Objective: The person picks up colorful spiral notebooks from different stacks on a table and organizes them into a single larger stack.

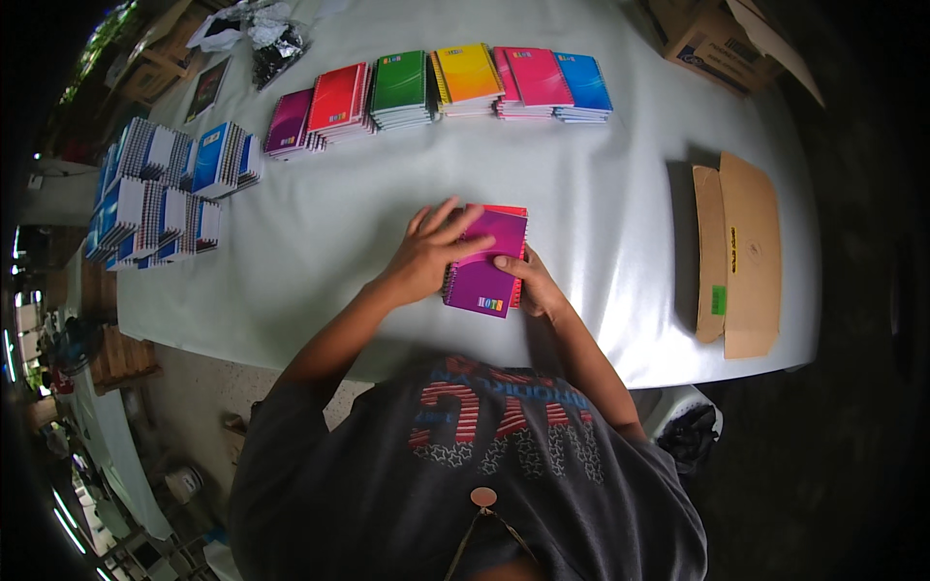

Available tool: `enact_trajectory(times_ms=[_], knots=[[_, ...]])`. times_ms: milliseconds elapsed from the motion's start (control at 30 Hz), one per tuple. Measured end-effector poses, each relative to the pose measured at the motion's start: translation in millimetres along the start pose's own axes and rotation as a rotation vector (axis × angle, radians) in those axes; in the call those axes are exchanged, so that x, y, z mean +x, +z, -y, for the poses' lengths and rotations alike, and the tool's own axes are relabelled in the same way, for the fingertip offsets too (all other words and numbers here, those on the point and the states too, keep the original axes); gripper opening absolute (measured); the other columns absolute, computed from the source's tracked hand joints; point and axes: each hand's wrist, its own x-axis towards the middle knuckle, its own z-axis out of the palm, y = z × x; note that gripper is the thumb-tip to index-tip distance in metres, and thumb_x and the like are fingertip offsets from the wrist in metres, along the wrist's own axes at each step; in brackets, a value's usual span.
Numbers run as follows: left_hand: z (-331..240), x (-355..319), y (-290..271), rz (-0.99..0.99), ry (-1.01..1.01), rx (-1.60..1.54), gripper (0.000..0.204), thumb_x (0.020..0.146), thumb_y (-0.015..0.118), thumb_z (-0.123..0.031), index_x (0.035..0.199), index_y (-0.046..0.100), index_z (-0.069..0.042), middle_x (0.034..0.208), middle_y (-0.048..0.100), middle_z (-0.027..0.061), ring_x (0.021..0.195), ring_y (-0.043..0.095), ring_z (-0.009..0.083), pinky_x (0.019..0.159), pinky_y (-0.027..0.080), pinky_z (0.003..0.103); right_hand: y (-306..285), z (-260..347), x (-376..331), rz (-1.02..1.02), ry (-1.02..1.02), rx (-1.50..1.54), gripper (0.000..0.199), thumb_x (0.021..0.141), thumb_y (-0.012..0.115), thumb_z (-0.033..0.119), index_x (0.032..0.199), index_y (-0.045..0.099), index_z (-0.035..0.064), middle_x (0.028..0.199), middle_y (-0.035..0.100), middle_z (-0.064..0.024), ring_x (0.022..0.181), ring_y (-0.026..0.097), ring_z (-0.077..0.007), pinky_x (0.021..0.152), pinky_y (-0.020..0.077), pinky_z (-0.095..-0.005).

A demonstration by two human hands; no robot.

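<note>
Head view.

Item, in hand: purple spiral notebook, lying over a red notebook whose edge shows at top and right; both at the near middle of the grey-white table.

Right hand: thumb flat on the purple cover, fingers behind the right edge, gripping the notebooks.

Left hand: fingers spread wide over the upper left of the cover; tips blurred, so contact cannot be told for certain.

Handling, as judged: firm thumb pressure, covers squared by their edges, wire coils kept from snagging one another.

Markings: small multicoloured block letters at the purple cover's lower right; similar lettering on the yellow notebook stack and red notebook stack. Brown cardboard carton, right: green label, yellow strip with dark characters. Grey T-shirt: large red-striped lettering, stars below.
</note>
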Motion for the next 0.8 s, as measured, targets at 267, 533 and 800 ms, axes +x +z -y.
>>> enact_trajectory(times_ms=[267, 533, 800], knots=[[-17.3, -6.6, 6.6, -0.234, -0.317, -1.446, 0.098, 0.066, 0.069, -0.017, 0.143, 0.01, -0.003, 0.132, 0.035, 0.0098, 0.125, 0.032, 0.0205, 0.105, 0.023, 0.034, 15.9, 5.3, -0.7, 0.007, -0.588, -0.535, 0.088, 0.056, 0.086, 0.019, 0.127, 0.036, 0.0036, 0.117, 0.047, -0.0096, 0.11, 0.046, -0.02, 0.098, 0.035, -0.0348], [-26.2, -12.6, 62.4, -0.385, -0.332, -1.435, 0.083, 0.067, 0.079, -0.02, 0.131, 0.028, -0.004, 0.118, 0.041, 0.008, 0.113, 0.041, 0.0181, 0.098, 0.034, 0.034, 7.1, -19.4, 15.3, -0.107, -0.836, -0.53, 0.09, 0.05, 0.089, 0.031, 0.119, 0.037, 0.0039, 0.115, 0.047, -0.0114, 0.106, 0.049, -0.0216, 0.092, 0.0404, -0.035], [14.0, -13.0, 75.7, -0.121, -0.175, -0.79, 0.068, 0.071, 0.076, -0.026, 0.125, 0.041, -0.002, 0.125, 0.046, 0.0155, 0.116, 0.044, 0.0313, 0.099, 0.035, 0.039, -25.2, -30.8, 29.1, -0.193, -0.743, -0.816, 0.082, 0.052, 0.089, 0.032, 0.11, 0.041, -0.0004, 0.097, 0.062, -0.0136, 0.092, 0.061, -0.0208, 0.082, 0.0479, -0.0345]])
